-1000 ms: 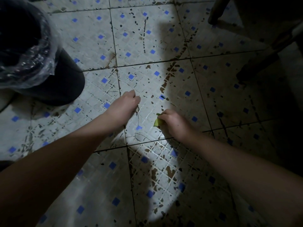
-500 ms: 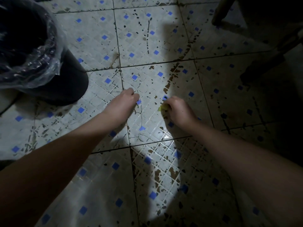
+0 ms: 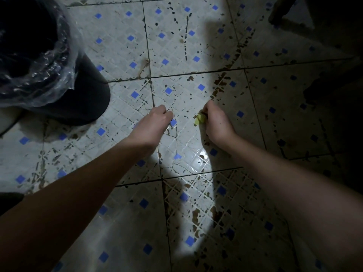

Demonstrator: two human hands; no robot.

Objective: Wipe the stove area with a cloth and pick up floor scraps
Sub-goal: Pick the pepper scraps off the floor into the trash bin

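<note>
Yellow-green scrap sits pinched in the curled fingers of the right hand, low over the stained tiled floor at frame centre. At its 9 o'clock, just beside it, the left hand reaches down with fingers curled under, next to a thin dark strand on the tile; whether it grips anything cannot be told. A black bin lined with a clear plastic bag stands at 10 o'clock. Dark furniture legs show at 1 o'clock.
</note>
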